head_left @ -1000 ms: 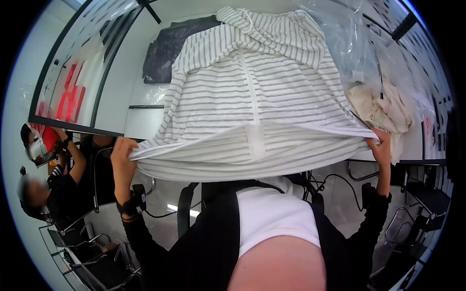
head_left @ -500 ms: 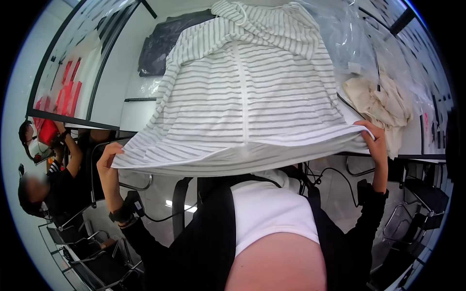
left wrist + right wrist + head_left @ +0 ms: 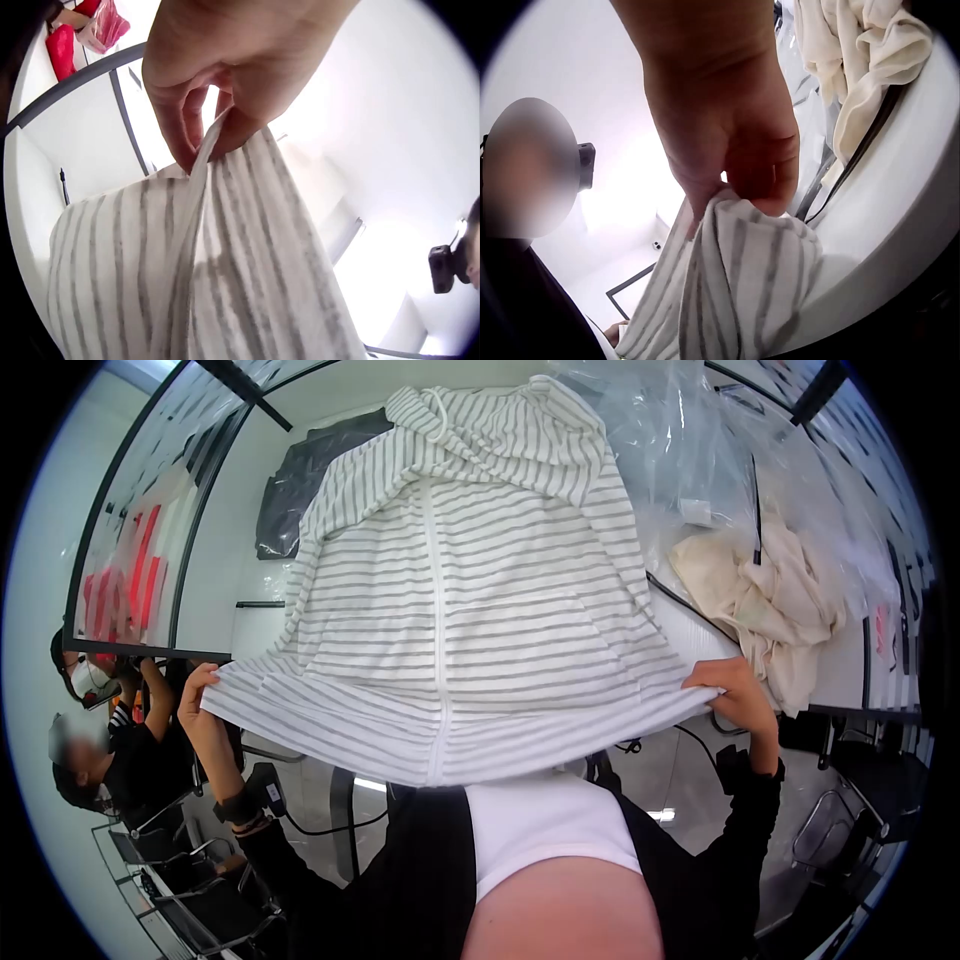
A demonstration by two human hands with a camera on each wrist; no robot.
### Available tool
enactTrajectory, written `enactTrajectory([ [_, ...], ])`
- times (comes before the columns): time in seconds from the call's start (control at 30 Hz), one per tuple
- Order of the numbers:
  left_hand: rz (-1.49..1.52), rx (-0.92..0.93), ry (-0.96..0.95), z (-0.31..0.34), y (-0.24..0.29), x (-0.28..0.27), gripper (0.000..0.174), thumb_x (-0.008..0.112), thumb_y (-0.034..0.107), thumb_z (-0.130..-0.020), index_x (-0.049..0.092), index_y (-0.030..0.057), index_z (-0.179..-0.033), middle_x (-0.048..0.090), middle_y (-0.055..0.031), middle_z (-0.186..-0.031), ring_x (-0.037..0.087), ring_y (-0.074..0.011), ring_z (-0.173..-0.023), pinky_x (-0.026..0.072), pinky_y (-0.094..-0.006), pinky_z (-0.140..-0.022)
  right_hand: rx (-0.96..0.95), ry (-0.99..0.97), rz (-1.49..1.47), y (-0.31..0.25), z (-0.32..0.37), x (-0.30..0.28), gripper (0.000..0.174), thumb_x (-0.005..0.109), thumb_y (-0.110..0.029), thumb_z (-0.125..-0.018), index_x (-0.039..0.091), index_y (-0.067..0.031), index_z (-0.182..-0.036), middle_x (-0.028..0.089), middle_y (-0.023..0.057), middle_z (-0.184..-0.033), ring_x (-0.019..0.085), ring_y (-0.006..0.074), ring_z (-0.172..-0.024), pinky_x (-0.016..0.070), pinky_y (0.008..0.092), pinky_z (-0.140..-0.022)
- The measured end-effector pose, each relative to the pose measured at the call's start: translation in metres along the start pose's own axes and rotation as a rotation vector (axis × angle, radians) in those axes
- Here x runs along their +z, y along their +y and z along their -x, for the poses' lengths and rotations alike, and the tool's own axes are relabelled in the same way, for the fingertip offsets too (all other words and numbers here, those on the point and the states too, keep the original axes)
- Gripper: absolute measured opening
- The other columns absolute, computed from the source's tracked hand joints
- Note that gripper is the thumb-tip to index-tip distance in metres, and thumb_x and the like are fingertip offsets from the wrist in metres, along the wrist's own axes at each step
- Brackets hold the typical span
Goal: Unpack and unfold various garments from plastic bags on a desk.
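A white hooded jacket (image 3: 520, 600) with grey stripes and a front zip lies spread on the table, its hood at the far side. Its hem hangs past the table's near edge toward the person's body. At the hem's left corner my left hand (image 3: 203, 705) pinches the cloth; the left wrist view shows thumb and fingers of that hand (image 3: 225, 75) closed on the folded edge. My right hand (image 3: 742, 695) grips the opposite corner, and in the right wrist view the cloth bunches under the fingers of that hand (image 3: 735, 142).
Dark folded clothing (image 3: 310, 480) in clear plastic lies at the back left. Clear plastic bags (image 3: 680, 450) and a crumpled cream cloth (image 3: 770, 600) lie on the right. Another person (image 3: 90, 750) sits at the left, beyond the partition (image 3: 190, 530). Chairs (image 3: 870, 790) stand at the right.
The hem has been drawn toward the body, and its outer striped side now lies flat where the inside showed before. Both hands keep their hold; the right hand has moved inward and lower.
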State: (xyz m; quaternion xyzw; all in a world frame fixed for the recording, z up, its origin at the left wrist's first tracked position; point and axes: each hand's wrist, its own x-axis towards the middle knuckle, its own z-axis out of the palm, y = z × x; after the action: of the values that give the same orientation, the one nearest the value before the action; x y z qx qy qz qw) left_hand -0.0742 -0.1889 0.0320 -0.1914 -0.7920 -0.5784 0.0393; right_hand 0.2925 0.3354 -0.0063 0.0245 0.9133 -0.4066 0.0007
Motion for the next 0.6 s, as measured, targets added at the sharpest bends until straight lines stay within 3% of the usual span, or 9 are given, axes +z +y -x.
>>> enactTrajectory([
  [0.13,-0.083,0.035,0.068,0.002,0.006,-0.014,0.013,0.052,-0.005,-0.078,0.058,-0.0013,-0.088,0.057,-0.0086,-0.107,0.054,-0.0159,-0.098,0.039,-0.0251,-0.088,0.024,-0.105,-0.087,0.0,-0.013,-0.012,0.026,0.064,0.004,-0.057,0.062,-0.0031,-0.083,0.064,0.0073,-0.077,0.061,0.0255,-0.07,0.0465,0.0301,-0.061],
  [0.23,-0.076,0.04,0.178,0.006,0.003,-0.033,0.013,0.049,-0.006,-0.081,0.06,-0.0021,-0.087,0.057,-0.0103,-0.107,0.054,-0.0172,-0.098,0.0399,-0.0259,-0.088,0.025,-0.015,-0.055,0.004,-0.019,-0.019,0.025,0.064,0.006,-0.056,0.059,-0.0039,-0.079,0.059,0.0066,-0.077,0.056,0.0248,-0.072,0.0443,0.0295,-0.063],
  [0.33,-0.138,0.089,0.177,0.011,0.004,-0.037,0.013,0.049,-0.006,-0.082,0.06,-0.0025,-0.088,0.057,-0.011,-0.107,0.054,-0.0171,-0.097,0.04,-0.0259,-0.088,0.025,0.24,0.096,-0.002,-0.031,-0.025,0.025,0.06,0.01,-0.056,0.056,-0.0036,-0.076,0.054,0.0062,-0.078,0.052,0.024,-0.075,0.0418,0.0295,-0.063],
  [0.6,-0.133,-0.009,0.246,0.009,0.0,-0.026,0.016,0.048,-0.008,-0.08,0.06,-0.0017,-0.088,0.057,-0.0119,-0.108,0.054,-0.0173,-0.098,0.0398,-0.0252,-0.088,-0.004,0.443,0.152,0.009,-0.058,-0.031,0.03,0.052,0.015,-0.052,0.054,-0.0013,-0.077,0.052,0.0087,-0.079,0.052,0.0244,-0.072,0.0411,0.028,-0.06],
])
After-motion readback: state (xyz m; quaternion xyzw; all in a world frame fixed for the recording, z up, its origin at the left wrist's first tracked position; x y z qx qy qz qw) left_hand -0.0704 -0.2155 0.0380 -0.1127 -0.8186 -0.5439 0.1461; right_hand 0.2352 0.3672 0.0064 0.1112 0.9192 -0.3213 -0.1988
